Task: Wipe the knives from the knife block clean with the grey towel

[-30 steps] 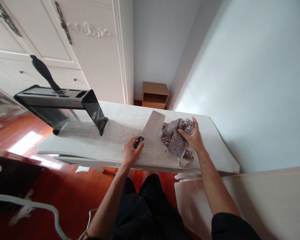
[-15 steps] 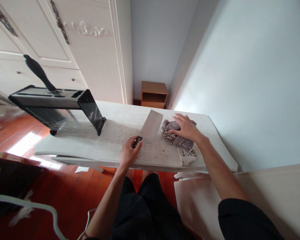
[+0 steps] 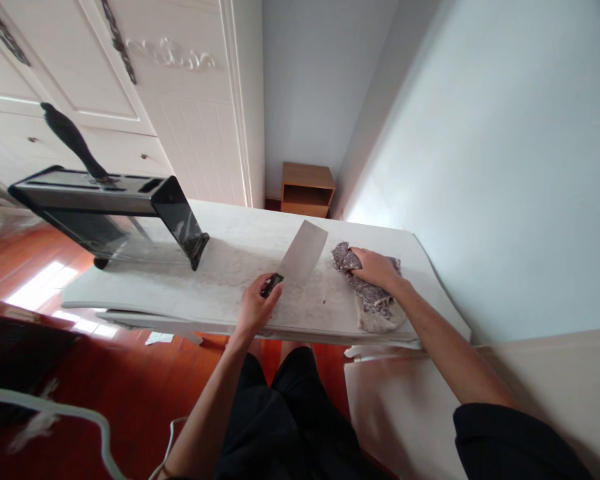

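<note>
My left hand point(image 3: 258, 303) is closed around the black handle of a cleaver point(image 3: 304, 252). Its wide grey blade points away from me and to the right, just over the white tabletop point(image 3: 230, 287). To the right, my right hand point(image 3: 375, 269) grips a crumpled grey-brown patterned cloth point(image 3: 369, 291), fingers curled into its folds. Part of the cloth, a paler patch, lies flat on the table toward me. A small dark speck sits on the tabletop between the blade and the cloth.
On the table's left stands a knife block point(image 3: 105, 200) with clear sides and a black-handled tool upright in it. Behind are a white cabinet point(image 3: 195, 107) and a small wooden nightstand point(image 3: 307, 177). A wall point(image 3: 505, 167) borders the right side. A pale cable point(image 3: 80, 410) hangs at lower left.
My right hand has closed from spread fingers onto the cloth, bunching it and shifting it slightly right. The cleaver stays in my left hand, nearly still.
</note>
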Demonstrator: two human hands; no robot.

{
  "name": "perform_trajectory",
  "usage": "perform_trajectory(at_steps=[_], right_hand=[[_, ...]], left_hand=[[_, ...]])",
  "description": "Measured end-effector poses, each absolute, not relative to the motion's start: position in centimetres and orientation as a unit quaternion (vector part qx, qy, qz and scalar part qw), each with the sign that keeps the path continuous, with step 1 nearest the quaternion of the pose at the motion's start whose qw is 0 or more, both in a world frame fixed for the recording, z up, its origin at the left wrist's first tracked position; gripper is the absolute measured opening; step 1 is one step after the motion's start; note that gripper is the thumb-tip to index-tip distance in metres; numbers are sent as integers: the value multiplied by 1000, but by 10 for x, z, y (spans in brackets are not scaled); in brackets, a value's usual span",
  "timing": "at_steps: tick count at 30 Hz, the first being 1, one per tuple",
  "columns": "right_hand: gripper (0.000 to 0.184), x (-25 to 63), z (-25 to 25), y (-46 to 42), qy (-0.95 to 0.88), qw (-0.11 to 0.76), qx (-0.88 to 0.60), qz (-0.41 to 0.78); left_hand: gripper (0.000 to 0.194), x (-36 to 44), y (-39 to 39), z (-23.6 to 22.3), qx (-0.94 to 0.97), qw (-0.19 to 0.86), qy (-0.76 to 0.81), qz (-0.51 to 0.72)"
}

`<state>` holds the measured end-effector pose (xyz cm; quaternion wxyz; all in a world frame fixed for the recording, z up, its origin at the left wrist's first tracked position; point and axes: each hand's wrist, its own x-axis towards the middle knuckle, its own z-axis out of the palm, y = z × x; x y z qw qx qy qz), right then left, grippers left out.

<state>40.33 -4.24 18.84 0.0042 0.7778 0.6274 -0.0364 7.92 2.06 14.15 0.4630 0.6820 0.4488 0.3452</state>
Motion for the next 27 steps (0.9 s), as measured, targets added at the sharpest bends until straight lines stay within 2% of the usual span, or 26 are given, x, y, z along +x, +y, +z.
perform_trajectory(at_steps=[3, 7, 8, 10, 12, 14, 17, 19, 24, 27], right_hand=[[66, 405, 178, -50, 587, -123, 800, -10], [69, 409, 175, -51, 491, -442, 750, -31], [70, 408, 177, -50, 483, -498, 719, -36], [69, 400, 184, -48, 502, -537, 677, -35], [63, 387, 192, -47, 546, -490, 680, -12], [61, 369, 201, -44, 589, -388, 708, 24], [73, 346, 208, -35, 626, -217, 746, 67], [77, 333, 209, -27, 635, -145, 754, 85], [58, 309, 201, -11, 694, -90, 705, 117], [58, 296, 196, -14, 722, -92, 675, 118]], left_hand=[[42, 80, 20, 141, 686, 456, 446, 349], [41, 81, 20, 140, 684, 449, 452, 355], [41, 82, 21, 140, 684, 447, 454, 355], [40, 84, 21, 139, 689, 437, 458, 353], [40, 85, 22, 139, 698, 424, 460, 348], [40, 85, 23, 138, 708, 412, 458, 345], [39, 86, 23, 138, 720, 405, 450, 338], [39, 86, 22, 137, 725, 410, 444, 332], [39, 85, 18, 134, 732, 416, 432, 323], [38, 84, 18, 132, 737, 408, 427, 328]])
